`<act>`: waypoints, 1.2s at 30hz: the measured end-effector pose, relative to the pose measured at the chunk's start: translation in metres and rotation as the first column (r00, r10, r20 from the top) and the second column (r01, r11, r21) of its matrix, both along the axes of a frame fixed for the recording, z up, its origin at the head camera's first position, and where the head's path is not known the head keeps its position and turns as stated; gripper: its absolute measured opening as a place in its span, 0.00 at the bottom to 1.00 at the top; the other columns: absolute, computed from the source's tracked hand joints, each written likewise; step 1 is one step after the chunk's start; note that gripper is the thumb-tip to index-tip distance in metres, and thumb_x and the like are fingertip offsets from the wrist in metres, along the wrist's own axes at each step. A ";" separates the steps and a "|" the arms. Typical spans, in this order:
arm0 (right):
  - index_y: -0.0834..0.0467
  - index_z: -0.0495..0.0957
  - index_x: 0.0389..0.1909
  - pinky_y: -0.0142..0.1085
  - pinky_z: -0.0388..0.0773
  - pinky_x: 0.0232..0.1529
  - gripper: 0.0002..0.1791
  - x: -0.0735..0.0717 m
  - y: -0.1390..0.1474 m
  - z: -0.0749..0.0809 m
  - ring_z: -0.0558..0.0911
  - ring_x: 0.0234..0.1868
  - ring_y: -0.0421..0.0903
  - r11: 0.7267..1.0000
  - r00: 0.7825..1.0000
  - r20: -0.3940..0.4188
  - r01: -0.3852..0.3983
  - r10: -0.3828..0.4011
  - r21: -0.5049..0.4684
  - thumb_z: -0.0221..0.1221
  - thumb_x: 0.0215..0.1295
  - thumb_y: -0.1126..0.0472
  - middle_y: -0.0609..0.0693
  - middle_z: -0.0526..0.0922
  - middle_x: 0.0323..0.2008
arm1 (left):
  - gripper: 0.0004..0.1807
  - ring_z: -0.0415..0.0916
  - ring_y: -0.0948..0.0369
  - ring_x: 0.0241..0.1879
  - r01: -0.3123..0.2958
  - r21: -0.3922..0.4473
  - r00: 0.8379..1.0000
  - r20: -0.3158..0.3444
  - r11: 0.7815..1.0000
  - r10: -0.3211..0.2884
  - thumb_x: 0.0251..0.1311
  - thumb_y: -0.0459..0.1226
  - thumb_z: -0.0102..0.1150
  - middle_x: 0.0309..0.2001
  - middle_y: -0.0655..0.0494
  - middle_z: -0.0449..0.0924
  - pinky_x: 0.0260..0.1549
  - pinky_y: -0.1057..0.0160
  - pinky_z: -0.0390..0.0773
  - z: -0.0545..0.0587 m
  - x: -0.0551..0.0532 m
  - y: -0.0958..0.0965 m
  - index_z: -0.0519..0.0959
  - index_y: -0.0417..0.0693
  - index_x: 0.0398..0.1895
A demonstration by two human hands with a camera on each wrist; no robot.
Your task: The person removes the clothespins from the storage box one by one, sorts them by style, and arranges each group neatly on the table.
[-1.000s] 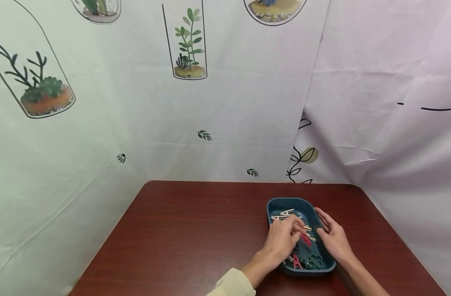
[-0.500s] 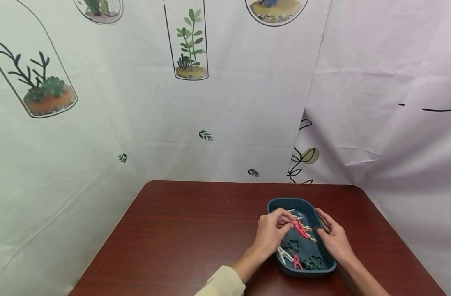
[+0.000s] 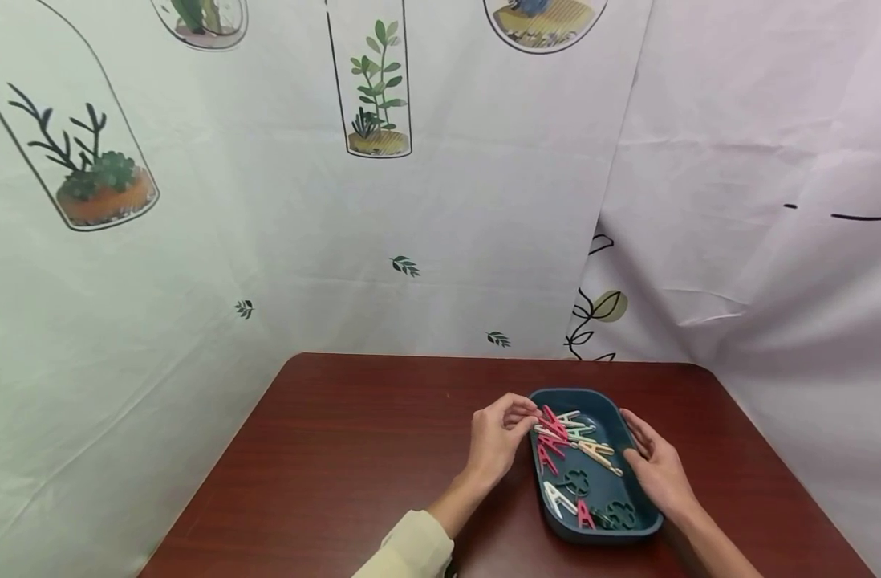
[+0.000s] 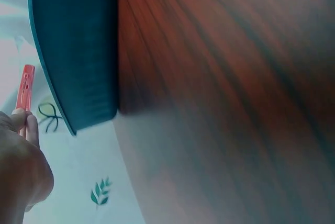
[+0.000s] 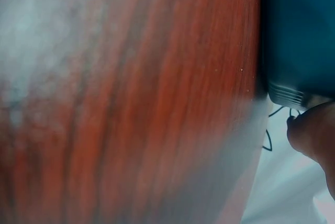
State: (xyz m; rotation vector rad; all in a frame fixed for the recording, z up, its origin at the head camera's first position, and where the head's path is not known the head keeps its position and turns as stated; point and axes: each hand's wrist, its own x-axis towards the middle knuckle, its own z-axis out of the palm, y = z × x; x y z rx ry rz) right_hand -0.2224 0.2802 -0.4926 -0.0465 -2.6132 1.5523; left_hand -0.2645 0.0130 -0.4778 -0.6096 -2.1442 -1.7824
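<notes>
- Pegs fill the blue tray (image 3: 646, 526) on the brown table (image 3: 354, 457).
- Left hand (image 3: 494, 437) pinches one pink peg (image 3: 546, 417) at the tray's left rim; it looks like the lifting-out step.
- Right hand (image 3: 657, 470) lies flat on the tray's right side, steadying it.
- Next, the peg needs a clear spot.
- I count about four pink, five pale and two dark flower shapes.

- Left hand (image 3: 494, 437): bare, no ring or glove visible; five fingers in view.
- Left forearm: bare from the wrist back to a pale cream long sleeve (image 3: 404, 550), loosely bunched with soft folds at its cuff.
- Right hand (image 3: 657, 470): bare, no ring, watch or glove visible.
- Right forearm: bare, no sleeve in view.
</notes>
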 end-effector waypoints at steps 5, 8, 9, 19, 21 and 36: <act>0.65 0.51 0.84 0.19 0.69 0.56 0.36 0.000 0.001 -0.001 0.61 0.79 0.68 1.000 1.000 -0.002 -0.001 0.001 -0.007 0.48 0.78 0.74 0.68 0.57 0.81 | 0.08 0.89 0.67 0.39 -0.061 0.018 0.998 -0.003 0.998 0.061 0.62 0.30 0.74 0.40 0.56 0.91 0.43 0.69 0.85 -0.006 -0.011 -0.015 0.88 0.45 0.44; 0.65 0.51 0.84 0.17 0.68 0.55 0.36 0.000 0.002 0.000 0.61 0.79 0.68 1.000 1.000 -0.008 0.000 0.000 -0.006 0.48 0.78 0.74 0.68 0.57 0.81 | 0.09 0.90 0.65 0.38 -0.104 0.022 0.994 -0.023 0.994 0.105 0.61 0.29 0.75 0.39 0.54 0.91 0.42 0.68 0.86 -0.010 -0.018 -0.024 0.88 0.44 0.43; 0.65 0.52 0.84 0.17 0.68 0.54 0.36 0.001 0.002 0.000 0.61 0.78 0.68 1.000 1.000 -0.009 0.000 0.000 -0.005 0.48 0.78 0.74 0.68 0.57 0.81 | 0.09 0.90 0.63 0.38 -0.118 0.021 0.993 -0.027 0.993 0.119 0.61 0.29 0.76 0.39 0.54 0.91 0.42 0.67 0.86 -0.011 -0.020 -0.028 0.88 0.44 0.43; 0.65 0.51 0.84 0.18 0.69 0.55 0.36 0.000 0.003 -0.002 0.61 0.79 0.68 1.000 1.000 -0.008 -0.002 0.002 -0.009 0.47 0.78 0.75 0.68 0.57 0.81 | 0.07 0.90 0.62 0.38 -0.229 -0.026 0.973 0.014 0.973 0.230 0.61 0.30 0.76 0.38 0.56 0.91 0.40 0.62 0.87 -0.018 -0.035 -0.059 0.88 0.45 0.41; 0.65 0.51 0.84 0.18 0.69 0.55 0.36 -0.001 0.003 -0.003 0.61 0.78 0.68 1.000 1.000 -0.009 -0.003 0.003 -0.008 0.47 0.78 0.75 0.68 0.57 0.81 | 0.07 0.90 0.61 0.38 -0.248 -0.022 0.968 0.038 0.968 0.249 0.61 0.30 0.76 0.38 0.56 0.91 0.40 0.64 0.87 -0.019 -0.037 -0.065 0.89 0.45 0.41; 0.65 0.51 0.84 0.23 0.70 0.58 0.36 -0.001 0.002 -0.003 0.62 0.78 0.68 1.000 1.000 -0.005 -0.013 0.013 -0.006 0.47 0.78 0.74 0.68 0.57 0.81 | 0.05 0.90 0.59 0.35 -0.402 -0.032 0.867 0.307 0.915 0.392 0.60 0.29 0.77 0.34 0.52 0.91 0.35 0.66 0.86 -0.032 -0.050 -0.097 0.90 0.43 0.38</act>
